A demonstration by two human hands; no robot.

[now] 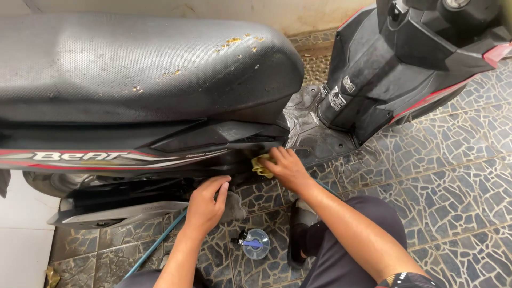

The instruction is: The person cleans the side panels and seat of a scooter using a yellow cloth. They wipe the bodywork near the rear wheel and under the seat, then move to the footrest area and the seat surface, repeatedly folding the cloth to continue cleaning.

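Right forearm, watch at wrist, nearest lens. Right hand (pixel 285 168) laid flat, fingers together, yellow cloth (pixel 261 166) pressed against scooter lower side panel (pixel 213 160) beside footboard (pixel 312 133). Left hand (pixel 207 205) loosely curled, fingertips touching underside of panel. Round lidded container (pixel 256 244) on stone-tile floor (pixel 453 176) between hands; green hose (pixel 154 246) near left forearm.
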